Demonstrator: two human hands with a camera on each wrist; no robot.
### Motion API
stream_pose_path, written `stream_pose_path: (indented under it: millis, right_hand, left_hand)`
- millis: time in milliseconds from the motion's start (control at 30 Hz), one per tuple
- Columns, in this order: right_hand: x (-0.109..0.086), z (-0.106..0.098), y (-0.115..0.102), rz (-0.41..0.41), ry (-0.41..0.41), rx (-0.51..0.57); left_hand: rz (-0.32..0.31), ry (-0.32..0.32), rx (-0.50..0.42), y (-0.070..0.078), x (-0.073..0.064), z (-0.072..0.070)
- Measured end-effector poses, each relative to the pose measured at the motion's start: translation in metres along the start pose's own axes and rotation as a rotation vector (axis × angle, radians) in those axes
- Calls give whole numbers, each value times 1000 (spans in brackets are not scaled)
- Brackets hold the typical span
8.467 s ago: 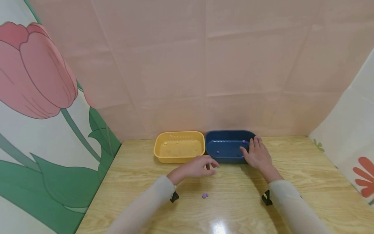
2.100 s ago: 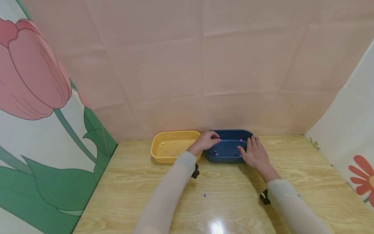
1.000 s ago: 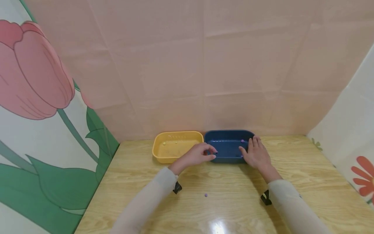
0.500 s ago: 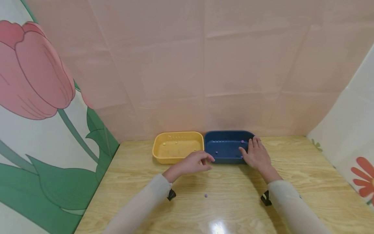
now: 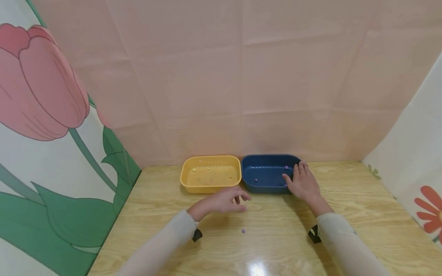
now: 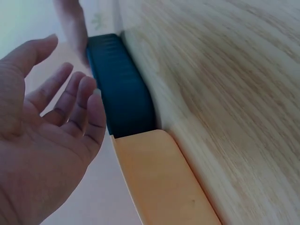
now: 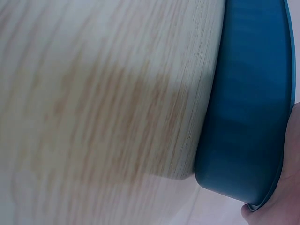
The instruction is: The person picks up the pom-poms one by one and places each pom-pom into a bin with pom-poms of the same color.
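My left hand [image 5: 226,200] hovers over the wood table in front of the two trays, fingers loosely bent, thumb apart, nothing held. The left wrist view shows the same hand [image 6: 51,136], its palm bare. A small purple ball [image 5: 243,230] lies on the table, nearer to me than that hand. My right hand [image 5: 304,184] rests over the right end of the blue tray [image 5: 266,189], fingers straight along the rim and thumb over the inside. Inside this tray are a purple ball [image 5: 286,167] at the right and a smaller one [image 5: 256,180] at the left.
A yellow tray [image 5: 207,189] stands directly left of the blue one and holds a few tiny yellow balls, one [image 5: 194,170] near its left wall. Behind both trays rises a pink cloth backdrop [image 5: 241,96]. Black wrist cameras hang below both cuffs.
Two purple balls lay together on the table earlier; one remains there. My left hand was over the blue tray's left end and has drawn back toward me. The right hand has stayed put.
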State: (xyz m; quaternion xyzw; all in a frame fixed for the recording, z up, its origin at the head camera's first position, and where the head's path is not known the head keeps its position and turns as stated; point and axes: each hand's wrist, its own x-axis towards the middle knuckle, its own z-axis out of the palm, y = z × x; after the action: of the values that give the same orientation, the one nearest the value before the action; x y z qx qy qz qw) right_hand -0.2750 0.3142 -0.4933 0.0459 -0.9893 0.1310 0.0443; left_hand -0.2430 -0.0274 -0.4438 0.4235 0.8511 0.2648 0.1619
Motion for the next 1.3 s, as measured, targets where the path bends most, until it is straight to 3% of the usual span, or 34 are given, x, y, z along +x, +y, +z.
stream_pose_path:
  millis: [200, 500, 767, 1000, 1300]
  right_hand:
    - [1, 0, 1, -6, -8, -6]
    - [0, 0, 1, -1, -18, 2]
    - [1, 0, 0, -4, -13, -7]
    - [1, 0, -1, 0, -13, -6]
    - [0, -1, -1, -6, -14, -17]
  left_hand:
    - [4, -87, 21, -2, -10, 6]
    - [-20, -146, 18, -7, -11, 20]
    - [-17, -182, 50, -12, -12, 34]
    - [-16, -209, 86, -7, -12, 39]
    - [-23, -211, 87, -12, -9, 47]
